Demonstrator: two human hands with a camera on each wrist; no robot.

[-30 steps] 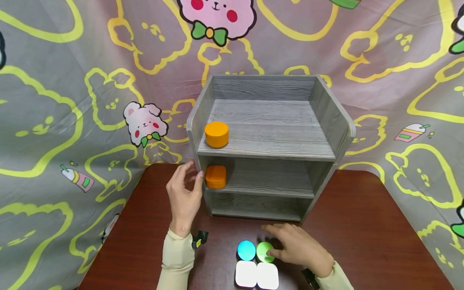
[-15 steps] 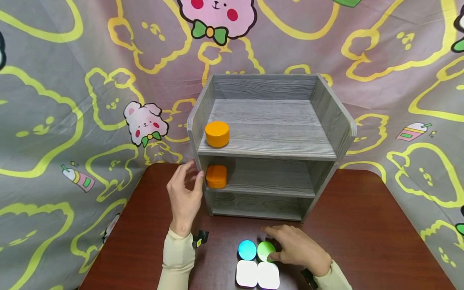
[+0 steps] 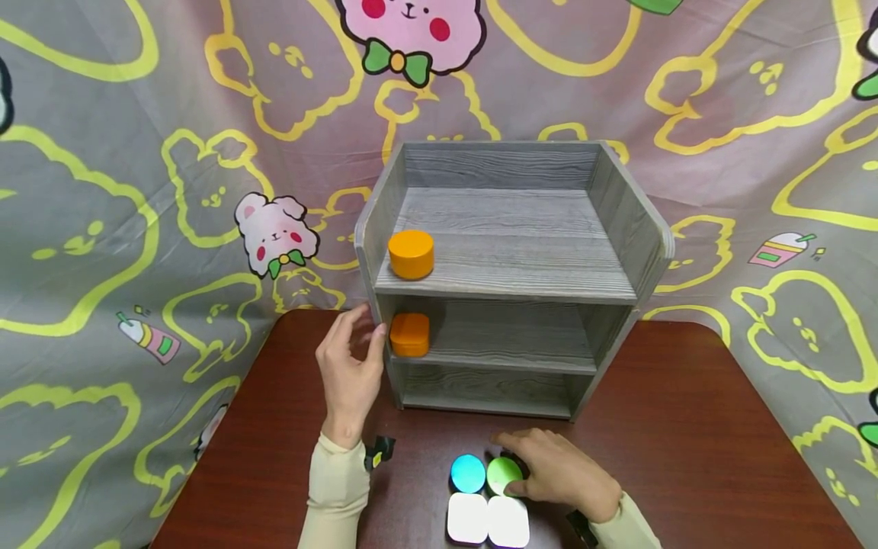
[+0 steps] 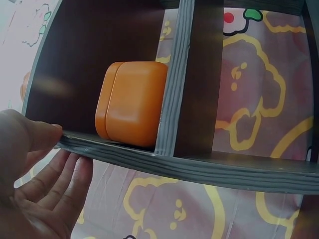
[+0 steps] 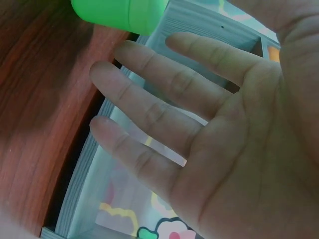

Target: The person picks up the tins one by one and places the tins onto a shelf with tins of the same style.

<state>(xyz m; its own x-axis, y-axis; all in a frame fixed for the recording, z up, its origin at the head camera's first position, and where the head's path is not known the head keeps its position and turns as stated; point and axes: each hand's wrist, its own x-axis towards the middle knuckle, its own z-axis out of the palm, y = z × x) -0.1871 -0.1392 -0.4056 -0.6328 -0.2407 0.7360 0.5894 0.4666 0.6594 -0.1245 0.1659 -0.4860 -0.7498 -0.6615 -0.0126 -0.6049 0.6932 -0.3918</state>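
Head camera view put me at a glossy reddish-brown table point(image 3: 686, 396) with rounded far corners, its wood grain plain in the right wrist view. Patterned cloth point(image 3: 549, 99) hung behind it and along both sides, grey and pinkish, softly creased, printed with yellow animal outlines, pink faces with green bows and small drink cups. On the table stood a grey wood-grain shelf point(image 3: 514, 244) with three levels facing me, its high sides rising past the top board.

My left hand point(image 3: 350, 377) grasped the front edge of the shelf's left side panel, thumb toward the compartment and the other fingers outside. Just past that thumb, the orange square container point(image 3: 409, 335) sat at the left of the middle level, and the orange round container point(image 3: 411, 255) stood above it on the top board.

My right hand point(image 3: 559, 473) was over the table in front of the shelf, its fingers released, long and slightly spread. The green round container point(image 3: 503, 473) stood just beside it, my thumb overlapping the lid; whether they touched, I couldn't tell. Close to its left stood the blue round container point(image 3: 468, 473). Nearer me, the left white-topped box point(image 3: 467, 517) and the right white-topped box point(image 3: 508, 521) stood side by side. Pale sleeves point(image 3: 336, 488) covered my forearms.
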